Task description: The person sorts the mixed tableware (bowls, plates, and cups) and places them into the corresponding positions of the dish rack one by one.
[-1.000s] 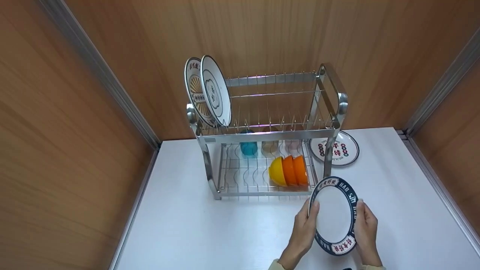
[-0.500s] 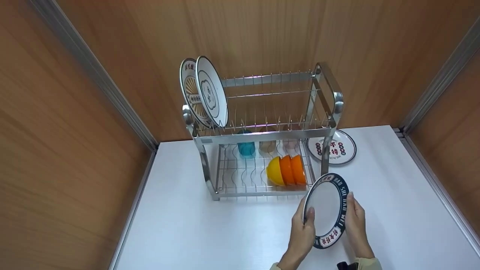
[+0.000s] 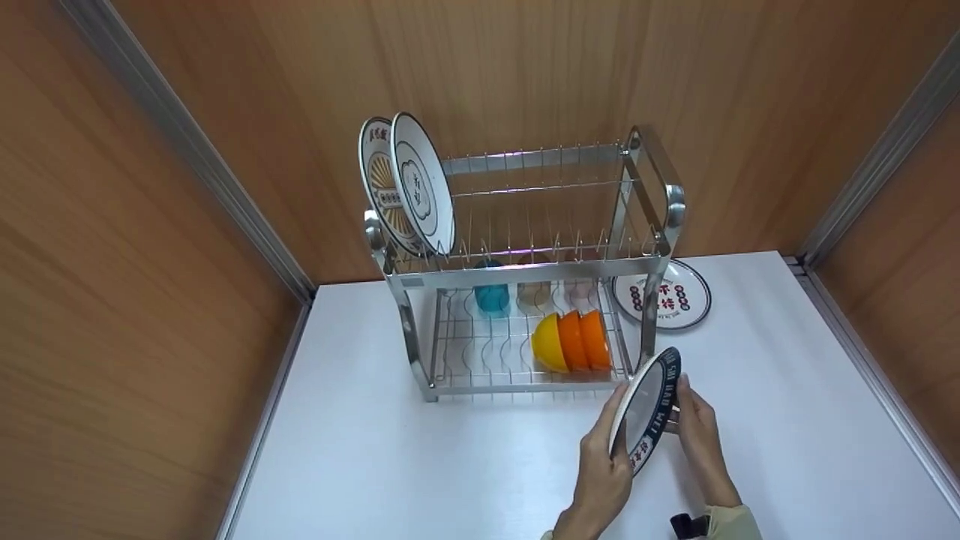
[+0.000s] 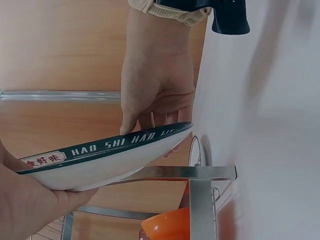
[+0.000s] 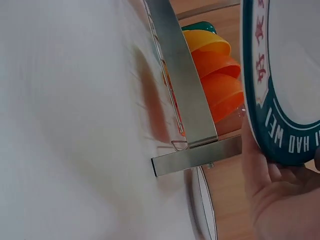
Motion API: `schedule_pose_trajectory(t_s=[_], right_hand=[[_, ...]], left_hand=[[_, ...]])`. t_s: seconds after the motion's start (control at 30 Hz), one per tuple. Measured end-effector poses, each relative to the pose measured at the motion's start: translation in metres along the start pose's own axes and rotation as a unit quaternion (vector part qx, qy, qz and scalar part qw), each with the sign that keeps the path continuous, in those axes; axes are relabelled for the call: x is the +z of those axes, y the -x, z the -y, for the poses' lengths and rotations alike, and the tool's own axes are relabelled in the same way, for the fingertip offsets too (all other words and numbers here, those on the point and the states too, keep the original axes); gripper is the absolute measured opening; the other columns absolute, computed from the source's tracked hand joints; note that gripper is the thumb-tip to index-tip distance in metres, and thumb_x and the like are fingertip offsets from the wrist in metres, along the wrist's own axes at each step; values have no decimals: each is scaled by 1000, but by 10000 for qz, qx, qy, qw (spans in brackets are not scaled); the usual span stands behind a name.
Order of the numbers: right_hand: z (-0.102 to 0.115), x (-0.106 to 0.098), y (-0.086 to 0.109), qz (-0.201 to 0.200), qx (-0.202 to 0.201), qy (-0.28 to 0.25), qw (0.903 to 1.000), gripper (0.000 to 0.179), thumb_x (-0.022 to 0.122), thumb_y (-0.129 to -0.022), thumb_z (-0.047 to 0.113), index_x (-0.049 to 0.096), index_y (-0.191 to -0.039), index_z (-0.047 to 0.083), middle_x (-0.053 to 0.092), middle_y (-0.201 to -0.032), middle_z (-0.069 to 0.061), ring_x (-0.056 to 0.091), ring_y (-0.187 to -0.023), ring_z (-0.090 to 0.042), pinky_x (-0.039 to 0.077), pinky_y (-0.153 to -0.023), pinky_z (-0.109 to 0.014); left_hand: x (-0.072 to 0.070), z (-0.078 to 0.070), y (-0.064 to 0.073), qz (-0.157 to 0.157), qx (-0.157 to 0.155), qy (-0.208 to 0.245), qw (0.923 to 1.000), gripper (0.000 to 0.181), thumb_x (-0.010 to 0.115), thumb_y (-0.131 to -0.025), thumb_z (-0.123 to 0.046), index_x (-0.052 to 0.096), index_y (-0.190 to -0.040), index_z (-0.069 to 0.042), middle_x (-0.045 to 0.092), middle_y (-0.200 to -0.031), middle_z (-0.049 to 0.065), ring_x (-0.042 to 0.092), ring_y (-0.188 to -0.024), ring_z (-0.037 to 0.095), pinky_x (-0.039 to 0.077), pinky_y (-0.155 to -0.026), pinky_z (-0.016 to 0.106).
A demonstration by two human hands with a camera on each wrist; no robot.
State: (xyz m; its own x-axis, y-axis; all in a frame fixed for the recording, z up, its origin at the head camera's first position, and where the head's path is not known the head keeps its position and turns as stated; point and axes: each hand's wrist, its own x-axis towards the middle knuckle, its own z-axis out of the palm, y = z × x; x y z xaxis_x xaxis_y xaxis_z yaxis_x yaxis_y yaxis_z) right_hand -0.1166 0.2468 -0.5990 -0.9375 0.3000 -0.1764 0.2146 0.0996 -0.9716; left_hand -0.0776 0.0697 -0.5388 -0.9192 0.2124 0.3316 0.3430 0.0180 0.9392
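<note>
A white plate [image 3: 649, 409] with a dark lettered rim stands steeply tilted between my hands, in front of the dish rack's right end. My left hand [image 3: 602, 471] grips its left edge, with fingers behind the plate. On the opposite edge, my right hand [image 3: 702, 442] pinches the rim. The left wrist view shows the right thumb on top of the plate's rim [image 4: 115, 145] and the fingers below it. Close by is the metal two-tier dish rack [image 3: 517, 271]. Two plates [image 3: 425, 187] lean upright at the left of its upper tier.
Nested orange and yellow bowls [image 3: 574, 341] lie sideways on the lower tier. Behind them are a blue cup [image 3: 492, 296] and two pale cups [image 3: 534, 294]. Another plate [image 3: 686, 304] lies on the white table [image 3: 360, 450] behind the rack's right leg. Wooden walls [image 3: 540, 67] enclose the back and sides.
Both hands have moved slightly left with the plate and turned it, so its face now appears much narrower. The head view has shifted a little.
</note>
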Motion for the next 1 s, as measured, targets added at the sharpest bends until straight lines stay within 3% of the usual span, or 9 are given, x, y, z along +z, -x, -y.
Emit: schedule_pose_trajectory(t_s=[0.1,0.2,0.4,0.63,0.77,1.0], right_hand=[[2,3,-3,-16,-93,98,9999,74,27,-108,58,46,-150,0,60,-132,-26,70,-91,-3,60,-81,-27],[5,5,-6,-33,-200,294,9994,73,28,-108,58,46,-151,1,61,-132,-22,68,-104,-12,57,-92,-29],[11,9,-12,111,-471,368,9982,75,23,-109,57,32,-158,0,45,-154,-23,48,-139,-36,36,-118,-46],[15,13,-19,248,-640,282,9972,70,21,-111,51,31,-159,2,40,-158,-20,37,-147,-32,28,-123,-43],[17,16,-24,359,-780,166,9962,68,24,-111,49,32,-158,1,38,-160,-19,35,-149,-31,25,-124,-43],[17,20,-34,524,-886,-137,9946,60,40,-110,45,35,-154,3,40,-158,-17,36,-148,-32,26,-123,-50]], left_hand=[[-1,-2,1,15,66,-83,9999,68,45,-95,19,40,-157,-9,54,-151,10,61,-127,23,51,-102,31],[-3,-5,1,-4,56,-188,9998,74,46,-92,22,40,-157,-11,53,-152,9,61,-128,22,49,-103,30],[-7,-9,1,-160,174,-401,9989,71,47,-95,18,41,-157,-14,53,-152,8,60,-128,22,47,-104,28],[-14,-16,3,-341,331,-455,9978,77,47,-88,24,42,-156,-12,53,-151,8,60,-128,24,49,-104,32],[-20,-22,2,-424,522,-412,9969,75,47,-91,23,41,-156,-11,53,-152,8,60,-130,26,50,-104,34],[-31,-36,0,-601,899,-485,9930,72,47,-93,22,39,-157,-9,54,-150,14,62,-127,31,54,-100,39]])
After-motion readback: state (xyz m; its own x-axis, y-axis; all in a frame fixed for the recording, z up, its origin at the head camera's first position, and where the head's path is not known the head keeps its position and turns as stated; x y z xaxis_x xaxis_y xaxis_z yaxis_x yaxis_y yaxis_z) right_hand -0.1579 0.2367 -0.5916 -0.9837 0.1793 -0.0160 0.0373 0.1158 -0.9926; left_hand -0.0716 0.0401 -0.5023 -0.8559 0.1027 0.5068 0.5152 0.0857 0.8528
